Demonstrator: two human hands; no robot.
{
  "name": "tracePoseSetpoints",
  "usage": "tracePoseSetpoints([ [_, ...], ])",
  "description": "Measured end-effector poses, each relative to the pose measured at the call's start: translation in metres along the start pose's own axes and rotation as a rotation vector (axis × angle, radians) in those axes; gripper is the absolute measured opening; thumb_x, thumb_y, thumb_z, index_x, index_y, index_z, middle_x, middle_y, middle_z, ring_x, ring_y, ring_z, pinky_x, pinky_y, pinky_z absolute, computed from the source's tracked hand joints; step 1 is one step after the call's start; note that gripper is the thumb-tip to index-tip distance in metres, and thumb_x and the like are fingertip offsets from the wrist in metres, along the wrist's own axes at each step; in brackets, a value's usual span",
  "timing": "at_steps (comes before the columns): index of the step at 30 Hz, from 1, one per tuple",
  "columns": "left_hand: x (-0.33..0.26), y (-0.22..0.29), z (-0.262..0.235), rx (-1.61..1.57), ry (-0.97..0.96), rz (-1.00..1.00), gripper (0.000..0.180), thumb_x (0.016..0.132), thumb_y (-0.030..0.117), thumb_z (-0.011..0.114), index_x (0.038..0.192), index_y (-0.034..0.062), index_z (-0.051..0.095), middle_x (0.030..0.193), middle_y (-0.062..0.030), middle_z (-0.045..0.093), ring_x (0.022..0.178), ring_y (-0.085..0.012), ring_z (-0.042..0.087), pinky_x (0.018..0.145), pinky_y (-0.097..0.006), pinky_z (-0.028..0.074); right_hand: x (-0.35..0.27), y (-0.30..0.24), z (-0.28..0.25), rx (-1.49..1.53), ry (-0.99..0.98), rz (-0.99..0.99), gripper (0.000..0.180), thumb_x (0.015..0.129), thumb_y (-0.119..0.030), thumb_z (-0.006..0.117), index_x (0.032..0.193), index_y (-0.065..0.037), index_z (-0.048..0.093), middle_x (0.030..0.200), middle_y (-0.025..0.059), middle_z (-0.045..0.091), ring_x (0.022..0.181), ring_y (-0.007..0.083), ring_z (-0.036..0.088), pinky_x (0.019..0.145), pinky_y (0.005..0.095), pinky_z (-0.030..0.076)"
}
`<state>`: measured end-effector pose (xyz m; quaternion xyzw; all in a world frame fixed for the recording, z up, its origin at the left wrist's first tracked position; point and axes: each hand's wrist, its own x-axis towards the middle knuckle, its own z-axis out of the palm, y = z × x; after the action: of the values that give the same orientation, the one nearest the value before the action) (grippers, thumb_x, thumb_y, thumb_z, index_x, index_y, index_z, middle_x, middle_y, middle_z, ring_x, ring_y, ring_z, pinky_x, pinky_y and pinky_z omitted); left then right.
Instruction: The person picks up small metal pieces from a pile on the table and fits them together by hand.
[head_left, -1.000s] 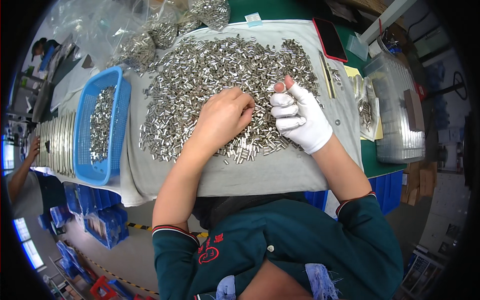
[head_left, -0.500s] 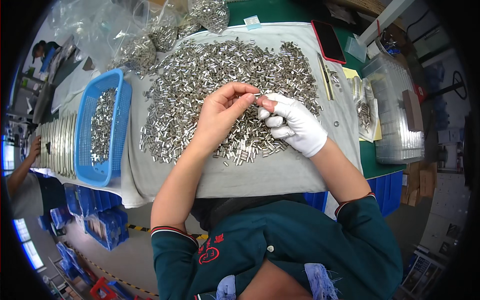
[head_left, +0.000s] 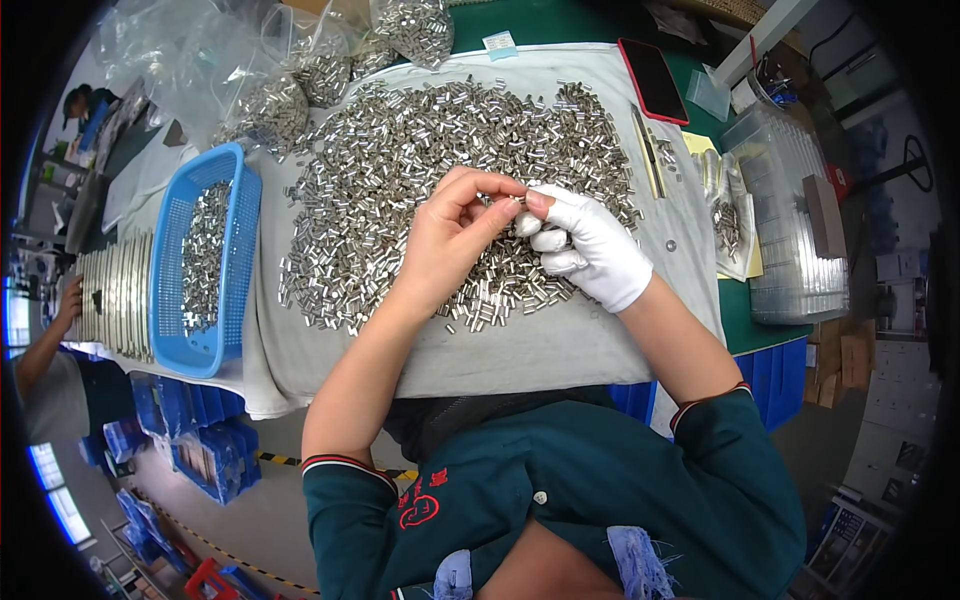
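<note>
My bare left hand (head_left: pixel 450 235) and my right hand (head_left: pixel 598 250), in a white glove with thumb and fingertip bare, meet over a wide heap of small shiny metal cylinders (head_left: pixel 400 170). Both are closed in a pinch, fingertips touching or nearly so. Between them is a small metal cylinder (head_left: pixel 520 200), mostly covered by the fingers. The remaining gloved fingers curl toward the palm. Beneath the heap lies a pale grey cloth (head_left: pixel 500 355).
Left stands a blue basket (head_left: pixel 243 270) part-filled with cylinders, beside a row of pale slabs (head_left: pixel 115 300). Bagged cylinders (head_left: pixel 415 35) sit at the back. At right are a red-edged phone (head_left: pixel 655 82), tweezers (head_left: pixel 648 155) and clear plastic boxes (head_left: pixel 790 230). Another person's hand (head_left: pixel 72 300) touches the slabs.
My left fingertips have closed in against the right ones, so the small cylinder shows less than before. The heap and basket look the same.
</note>
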<state>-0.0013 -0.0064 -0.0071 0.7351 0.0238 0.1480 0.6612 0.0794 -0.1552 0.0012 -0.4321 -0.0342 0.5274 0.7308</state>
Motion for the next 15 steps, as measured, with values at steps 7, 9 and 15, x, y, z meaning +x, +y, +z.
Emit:
tracePoseSetpoints([
  [7,-0.0002,-0.0011,-0.0006,0.047,0.011,0.033,0.014,0.08,0.01,0.061,0.093,0.0062,0.061,0.085,0.001,0.049,0.061,-0.0025,0.041,0.055,-0.017,0.035,0.0002,0.0003,0.0001,0.113,-0.044,0.037,0.01,0.086,-0.018,0.053,0.087,-0.008,0.05,0.073,-0.0015,0.051,0.049,-0.0018,0.037,0.034,0.0108,0.024],
  [9,0.0006,-0.0027,-0.0019,0.036,0.018,0.051,0.014,0.08,0.011,0.06,0.093,0.0063,0.062,0.084,0.0009,0.049,0.061,-0.0026,0.041,0.056,-0.017,0.035,0.0001,0.0009,0.0005,0.061,-0.027,0.047,0.01,0.085,-0.017,0.054,0.087,-0.008,0.051,0.073,-0.0014,0.052,0.049,-0.0017,0.038,0.034,0.0111,0.024],
  [15,0.0032,-0.0055,-0.0056,0.065,-0.017,0.093,0.012,0.082,0.013,0.058,0.09,0.0063,0.063,0.08,0.0001,0.05,0.064,-0.006,0.045,0.057,-0.019,0.037,-0.0014,0.0014,0.0018,-0.088,-0.029,0.007,0.011,0.084,-0.018,0.056,0.087,-0.008,0.052,0.072,-0.0012,0.053,0.05,-0.0013,0.039,0.035,0.0118,0.025],
])
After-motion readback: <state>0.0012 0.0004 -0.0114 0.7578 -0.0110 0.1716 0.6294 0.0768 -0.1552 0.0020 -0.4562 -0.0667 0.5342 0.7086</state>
